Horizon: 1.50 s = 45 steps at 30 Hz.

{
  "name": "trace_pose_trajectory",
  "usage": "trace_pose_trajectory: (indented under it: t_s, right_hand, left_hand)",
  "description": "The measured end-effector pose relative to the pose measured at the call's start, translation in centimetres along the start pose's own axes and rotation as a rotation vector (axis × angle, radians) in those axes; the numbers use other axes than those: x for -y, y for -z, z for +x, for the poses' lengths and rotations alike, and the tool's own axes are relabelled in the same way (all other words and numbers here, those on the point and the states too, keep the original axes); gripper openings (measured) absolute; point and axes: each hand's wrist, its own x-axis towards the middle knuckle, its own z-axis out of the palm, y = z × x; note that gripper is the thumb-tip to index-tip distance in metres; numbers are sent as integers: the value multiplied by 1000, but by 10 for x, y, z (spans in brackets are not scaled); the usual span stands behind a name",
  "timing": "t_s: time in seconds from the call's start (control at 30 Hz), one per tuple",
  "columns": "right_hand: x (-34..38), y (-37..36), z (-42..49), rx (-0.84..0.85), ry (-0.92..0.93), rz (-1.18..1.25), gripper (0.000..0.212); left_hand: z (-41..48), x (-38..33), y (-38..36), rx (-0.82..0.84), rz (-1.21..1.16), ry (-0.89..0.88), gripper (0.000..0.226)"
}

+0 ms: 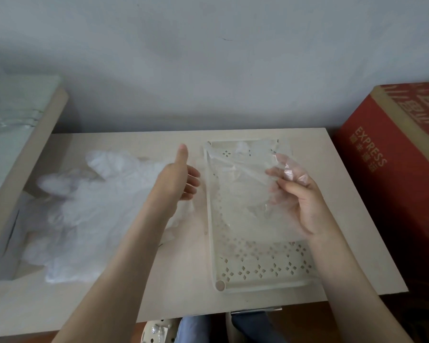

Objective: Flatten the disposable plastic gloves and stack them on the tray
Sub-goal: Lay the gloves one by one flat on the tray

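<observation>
Head view: nearest, a knee in jeans (196, 330) shows under the front edge of the pale table (183, 298). On the table's right half lies a cream tray (258, 269) with star-shaped holes, its near end bare. Over the tray's middle and far end the right hand (300, 199) holds a clear plastic glove (243, 184), thumb and curled fingers pinching its right edge. Whether the glove touches the tray cannot be told. The left hand (178, 179) is just beside the tray's left rim, thumb up, fingers loosely bent, gripping nothing. Left of it a heap of gloves (89, 206) lies crumpled on the table. To the right stands a red box (394, 174); behind everything is a grey wall (208, 58).
</observation>
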Motion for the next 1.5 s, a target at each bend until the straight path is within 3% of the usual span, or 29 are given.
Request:
trace_pose_trajectory:
  t_s: [0.1,0.27,0.43,0.57,0.7,0.87,1.0,1.1,1.17,1.23,1.37,1.5]
  right_hand:
    - [1,-5,0,4,15,-4,47]
    - [2,-5,0,13,6,-75,45]
    - [-2,6,2,45,-97,-250,43]
    - [-9,14,3,-97,-152,-506,35]
    - [-14,16,5,-149,-149,-600,31]
    - [-16,15,9,-226,-95,-620,25]
    - [-19,14,12,-266,-70,-674,26]
    - [-22,14,14,-271,-56,-697,29]
    - [-24,15,16,-291,-38,-689,28]
    - [-28,17,17,-322,-25,-701,26]
    - [-34,15,15,-383,29,-754,28]
    - [-34,13,14,-430,70,-791,28]
  left_hand:
    - [-10,-6,-5,164,11,-51,71]
    - [-15,-15,-9,223,-97,-173,87]
    - [-7,-4,-16,57,-46,-308,17]
    - [8,15,-24,-33,251,-359,10]
    - [16,23,-29,-57,349,-395,8]
    - [21,26,-34,-104,349,-484,19]
    - [16,29,-41,-457,519,-682,65]
    - [6,32,-48,-605,646,-984,59]
    - [1,35,-53,-477,763,-1159,41]
    - [-3,42,-60,-290,971,-1224,34]
    - [-8,47,-73,28,1392,-936,63]
    - [-1,52,-75,108,1487,-797,71]
